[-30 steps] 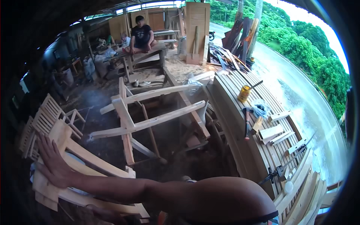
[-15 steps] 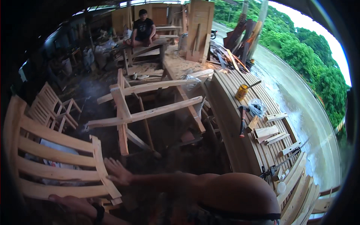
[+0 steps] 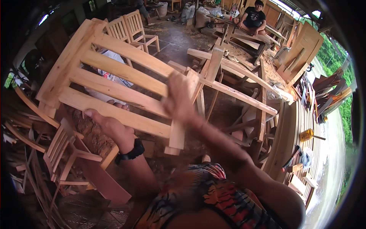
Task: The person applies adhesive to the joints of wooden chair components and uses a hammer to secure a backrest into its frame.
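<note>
A pale slatted wooden frame (image 3: 118,95), with several curved slats between two end rails, hangs tilted in front of me. My left hand (image 3: 114,131), with a black band at the wrist, grips its lowest slat: the thumb lies on the near side and fingertips show beyond the upper edge. Against the right end rail (image 3: 179,133) is my right hand (image 3: 178,99), overlapping the slat ends; motion smears its fingers, so their grip is unclear. Just past that rail stands a larger assembly of wooden beams (image 3: 236,89).
Small slatted chairs stand at far left (image 3: 137,32) and lower left (image 3: 65,156). A reddish board (image 3: 103,179) lies near the left forearm. Stacked planks (image 3: 284,141) at right carry a yellow container (image 3: 306,135) and a hammer (image 3: 292,157). A person (image 3: 253,19) sits at the back.
My view has swung left and down. The slatted frame now appears higher and more tilted. My right hand has gone from spread beside the rail to overlapping it; my left hand stays at the lowest slat.
</note>
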`<state>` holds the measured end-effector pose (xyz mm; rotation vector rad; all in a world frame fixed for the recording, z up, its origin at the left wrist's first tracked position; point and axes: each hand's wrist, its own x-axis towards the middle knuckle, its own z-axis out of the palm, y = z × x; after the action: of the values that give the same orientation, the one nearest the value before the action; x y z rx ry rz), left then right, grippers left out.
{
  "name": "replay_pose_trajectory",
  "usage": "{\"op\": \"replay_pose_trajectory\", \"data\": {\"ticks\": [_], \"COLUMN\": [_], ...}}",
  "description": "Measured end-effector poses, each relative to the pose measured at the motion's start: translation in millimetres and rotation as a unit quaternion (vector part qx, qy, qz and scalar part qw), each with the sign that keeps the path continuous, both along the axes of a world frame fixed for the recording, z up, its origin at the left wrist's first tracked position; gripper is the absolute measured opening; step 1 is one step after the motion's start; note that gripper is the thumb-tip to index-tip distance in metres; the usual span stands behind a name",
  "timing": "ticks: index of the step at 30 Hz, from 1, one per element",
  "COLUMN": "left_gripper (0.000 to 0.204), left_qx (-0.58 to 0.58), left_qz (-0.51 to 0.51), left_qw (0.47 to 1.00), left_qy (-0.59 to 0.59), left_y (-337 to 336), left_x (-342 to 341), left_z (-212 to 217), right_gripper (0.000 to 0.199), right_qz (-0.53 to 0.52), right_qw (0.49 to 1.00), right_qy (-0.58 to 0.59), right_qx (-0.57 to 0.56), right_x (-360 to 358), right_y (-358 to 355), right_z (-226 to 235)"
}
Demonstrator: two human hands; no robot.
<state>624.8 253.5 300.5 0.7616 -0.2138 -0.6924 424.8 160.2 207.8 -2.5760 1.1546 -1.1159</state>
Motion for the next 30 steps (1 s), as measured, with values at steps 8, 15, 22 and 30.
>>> {"op": "replay_pose_trajectory", "data": {"ticks": [8, 15, 22, 30], "left_gripper": [0.08, 0.073, 0.074, 0.068], "left_qx": [-0.017, -0.014, 0.031, 0.001], "left_qz": [0.016, -0.038, -0.071, -0.06], "left_qw": [0.998, 0.997, 0.988, 0.945], "left_qy": [-0.055, -0.07, -0.137, -0.323], "left_y": [14, 28, 40, 12], "left_x": [51, 2, -72, -39], "left_z": [-39, -39, -49, -96], "right_gripper": [0.072, 0.074, 0.079, 0.082], "right_qz": [0.339, -0.042, -0.016, -0.148], "right_qw": [0.858, 0.961, 0.944, 0.977], "right_qy": [-0.149, -0.261, -0.268, -0.149], "right_qx": [0.356, -0.076, -0.193, 0.042], "right_x": [-43, -47, 73, -12], "right_y": [129, -19, -33, 11], "right_z": [13, 133, 192, -71]}}
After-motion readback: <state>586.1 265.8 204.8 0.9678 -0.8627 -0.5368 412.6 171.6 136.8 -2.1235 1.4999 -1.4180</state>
